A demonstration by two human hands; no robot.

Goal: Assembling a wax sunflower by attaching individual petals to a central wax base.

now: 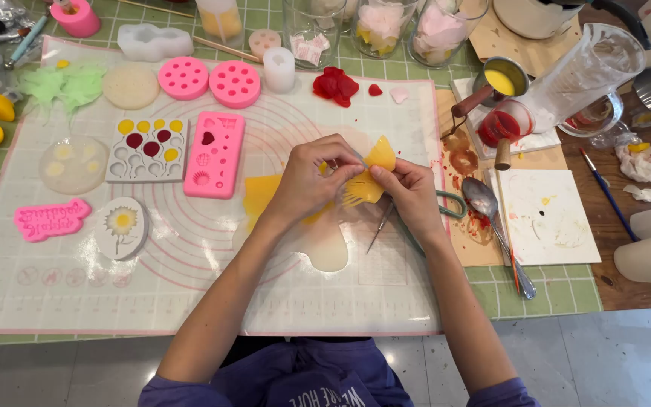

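Note:
Both my hands meet over the middle of a translucent silicone work mat (pixel 190 294). My left hand (pixel 314 181) and my right hand (pixel 408 192) together pinch a soft yellow wax piece (pixel 374 169), with a rounded lobe sticking up and ribbed, comb-like strands below. A flat yellow sheet (pixel 259 192) lies on the mat just left of my left hand. A thin metal pick (pixel 378 226) lies on the mat under my right hand.
Pink silicone moulds (pixel 214 154), a white mould with yellow and red fillings (pixel 148 149) and a sunflower disc (pixel 120 226) lie to the left. Red wax bits (pixel 335 84), glass jars (pixel 312 30), a spoon (pixel 491 215), small pots (pixel 502 79) and a measuring jug (pixel 589 71) crowd the back and right.

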